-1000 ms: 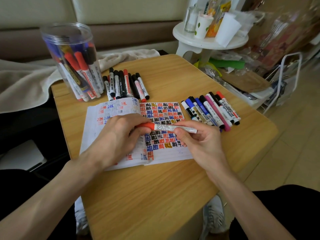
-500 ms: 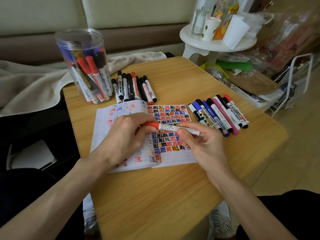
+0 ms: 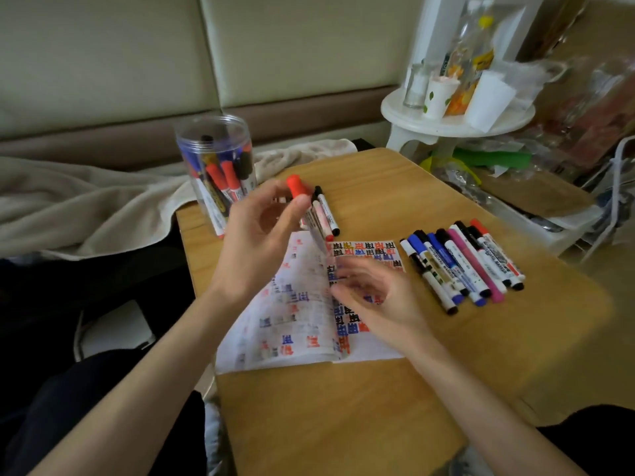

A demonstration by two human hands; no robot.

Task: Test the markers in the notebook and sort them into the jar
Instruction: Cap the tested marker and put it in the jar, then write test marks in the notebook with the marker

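Left hand [image 3: 256,231] grip grasping red marker [image 3: 304,207]; right hand [image 3: 376,297] released. Risk: marker strikes jar [image 3: 216,166] rim, drops off bench's far-left corner.

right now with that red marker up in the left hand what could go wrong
1. The left hand pinches the red marker only near its cap, so it may slip onto the notebook.
2. Heading for the jar, the hand could knock it; it stands near the table edge.
3. The right hand could smear fresh ink.

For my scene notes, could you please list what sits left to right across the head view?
Clear marker jar → left hand holding red-capped marker → right hand → row of markers → white round stand.
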